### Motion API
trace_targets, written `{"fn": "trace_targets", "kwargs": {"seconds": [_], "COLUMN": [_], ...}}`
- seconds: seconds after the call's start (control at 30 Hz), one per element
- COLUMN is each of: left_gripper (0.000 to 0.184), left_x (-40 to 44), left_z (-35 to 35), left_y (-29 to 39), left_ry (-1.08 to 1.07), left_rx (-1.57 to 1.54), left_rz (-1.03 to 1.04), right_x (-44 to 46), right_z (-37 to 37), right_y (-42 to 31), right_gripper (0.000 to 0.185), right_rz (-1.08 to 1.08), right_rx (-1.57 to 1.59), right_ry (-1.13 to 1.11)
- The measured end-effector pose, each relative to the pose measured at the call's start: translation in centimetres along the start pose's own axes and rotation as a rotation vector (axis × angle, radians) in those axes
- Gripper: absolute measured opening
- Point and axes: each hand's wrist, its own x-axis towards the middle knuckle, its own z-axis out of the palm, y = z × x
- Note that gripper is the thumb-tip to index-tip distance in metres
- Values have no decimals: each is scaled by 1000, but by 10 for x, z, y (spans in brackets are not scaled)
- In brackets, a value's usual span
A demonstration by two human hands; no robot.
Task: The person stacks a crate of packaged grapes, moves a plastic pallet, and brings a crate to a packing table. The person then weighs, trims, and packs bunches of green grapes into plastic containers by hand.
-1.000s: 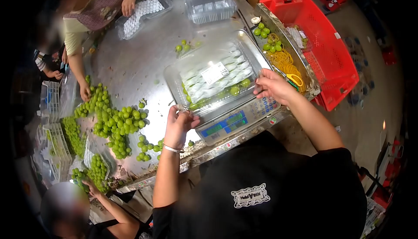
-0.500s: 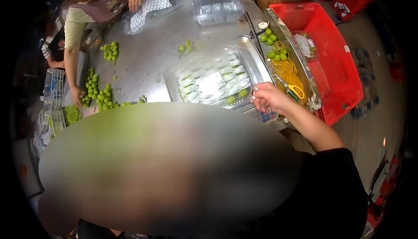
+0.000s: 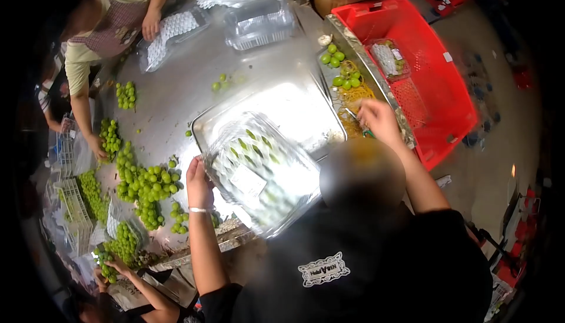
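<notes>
Clear box [image 3: 262,173] gripped at edge by left fingers [image 3: 195,171] over near side of tray [image 3: 291,100], likely to free right fingers [image 3: 366,110], curled by rubber bands [image 3: 356,94] beside tray; their grip can't be told.

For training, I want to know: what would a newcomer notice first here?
Probably the bright red crate on the right. Next come the green grapes on the metal table at left, and the shiny clear box in the left hand, near the middle.
</notes>
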Motion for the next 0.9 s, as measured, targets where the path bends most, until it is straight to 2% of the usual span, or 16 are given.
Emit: {"fn": "trace_targets", "kwargs": {"seconds": [0.03,0.07,0.1,0.13,0.2,0.23,0.27,0.33,0.47,0.57,0.67,0.73,0.77,0.83,0.87,0.9], "left_gripper": [18,19,18,19,20,19,17,17,18,18,19,17,15,10,15,25], "left_x": [14,28,35,50,33,30,27,13,12,10,-6,-19,-27,-39,-47,-42], "left_z": [0,5,28,26,54,56,67,75,75,72,82,91,101,118,142,150], "left_y": [-8,-11,-14,-31,-12,-18,-19,-14,-22,-27,-9,12,27,46,52,45], "left_ry": [3,9,119,165,148,137,221,159,164,211,449,521,364,16,-75,-164], "left_rx": [12,21,30,15,17,18,7,-79,-94,-111,167,482,416,452,279,422], "left_rz": [-13,-22,66,88,1,-32,-22,-34,18,1,256,674,765,670,548,595], "right_x": [28,44,57,68,81,82,81,77,85,84,74,73,71,62,57,50], "right_z": [-6,-5,-3,3,9,7,4,-5,9,-7,-20,-27,-27,-20,-15,-8], "right_y": [33,46,55,63,72,73,71,68,73,61,49,33,26,5,-7,-22], "right_gripper": [16,18,20,13,7,5,5,7,7,7,8,9,11,11,11,11], "right_rz": [-225,-297,-370,-233,-147,-236,-235,-219,-262,-266,-183,-195,-168,-246,-323,-327], "right_rx": [-428,-589,-751,-754,-728,-701,-699,-548,-705,-616,-622,-614,-629,-628,-624,-621], "right_ry": [245,257,266,238,263,311,315,269,269,293,242,226,198,191,189,178]}}
